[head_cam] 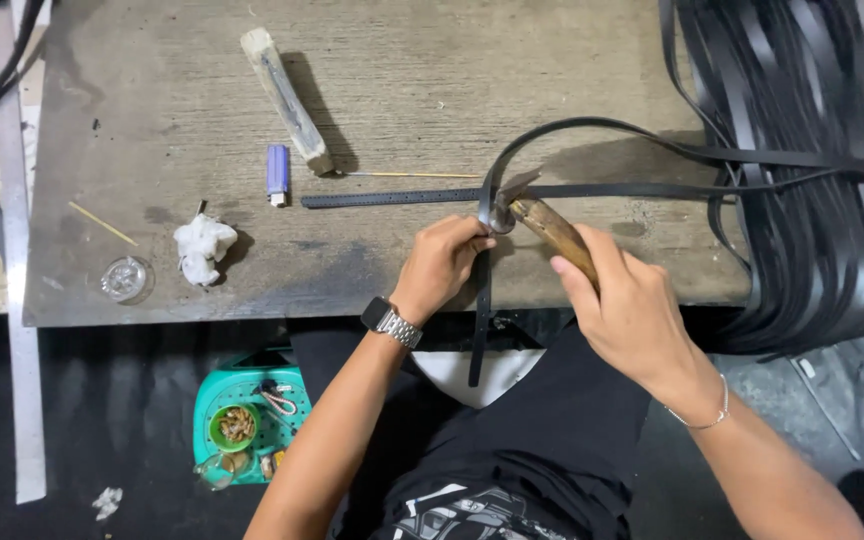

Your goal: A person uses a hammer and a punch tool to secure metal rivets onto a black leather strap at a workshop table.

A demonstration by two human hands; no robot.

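Observation:
My left hand pinches a black leather strap near the front edge of a worn wooden bench; the strap loops up and back toward the right. My right hand grips the wooden handle of a knife-like tool, whose metal blade meets the strap right beside my left fingers. The strap's loose end hangs down over the bench edge toward my lap. A second black strap with punched holes lies flat across the bench just behind my hands.
A big heap of black straps fills the right side. On the bench lie a wooden block tool, a purple lighter, a thin stick, a white wad and a small glass dish. A teal tray sits below.

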